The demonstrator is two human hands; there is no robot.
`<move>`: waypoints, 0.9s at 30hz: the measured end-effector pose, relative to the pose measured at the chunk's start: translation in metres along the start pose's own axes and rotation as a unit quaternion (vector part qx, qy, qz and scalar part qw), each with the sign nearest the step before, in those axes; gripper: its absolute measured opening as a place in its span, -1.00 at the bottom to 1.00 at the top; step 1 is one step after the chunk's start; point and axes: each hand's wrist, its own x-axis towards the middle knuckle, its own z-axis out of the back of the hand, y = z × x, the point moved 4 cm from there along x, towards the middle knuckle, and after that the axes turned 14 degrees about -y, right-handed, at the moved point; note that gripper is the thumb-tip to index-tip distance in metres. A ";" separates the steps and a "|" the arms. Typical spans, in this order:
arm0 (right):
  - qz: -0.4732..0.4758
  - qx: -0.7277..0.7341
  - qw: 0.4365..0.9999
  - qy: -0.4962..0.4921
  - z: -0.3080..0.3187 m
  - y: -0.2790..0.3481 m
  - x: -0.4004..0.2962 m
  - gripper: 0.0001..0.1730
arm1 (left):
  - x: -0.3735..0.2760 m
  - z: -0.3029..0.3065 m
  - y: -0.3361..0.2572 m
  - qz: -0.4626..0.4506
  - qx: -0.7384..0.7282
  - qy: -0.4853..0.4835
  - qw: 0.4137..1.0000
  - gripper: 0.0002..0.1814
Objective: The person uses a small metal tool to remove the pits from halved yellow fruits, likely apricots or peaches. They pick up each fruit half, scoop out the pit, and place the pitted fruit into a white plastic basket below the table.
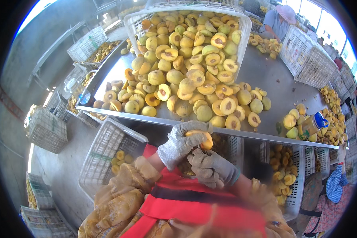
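Observation:
My left hand [183, 144], in a grey knitted work glove, grips a halved yellow peach [204, 139] just in front of the table's near edge. Right below it, my right hand [212, 168], in a matching soiled glove, is closed on a small tool; only a thin dark part shows between the hands, touching or close to the fruit, so its kind is unclear. Beyond both hands, a heap of whole and halved yellow peaches [184, 77] spills from a tipped white plastic crate [241, 44] onto the metal table [273, 98].
A raised metal rim [154, 119] borders the table. Below stand plastic crates at left [99, 154] and right [299, 178], holding fruit. A blue-lidded plastic jar [311, 128] lies among peaches at right. A co-worker in a pink hat [285, 13] is across the table; another person's blue checked sleeve [334, 184] shows at right.

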 end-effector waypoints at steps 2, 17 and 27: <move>0.028 -0.017 0.999 0.014 0.002 0.000 0.001 -0.96 | -0.001 0.001 0.016 0.059 -0.105 -0.073 0.990 -0.56; 0.003 -0.268 0.944 -0.191 0.057 -0.009 -0.005 -0.85 | 0.056 0.125 -0.029 0.045 0.472 -0.183 0.861 -0.17; 0.097 -0.212 0.948 -0.215 0.052 0.004 -0.008 -0.89 | 0.092 0.112 0.008 -0.030 0.254 -0.268 0.929 -0.55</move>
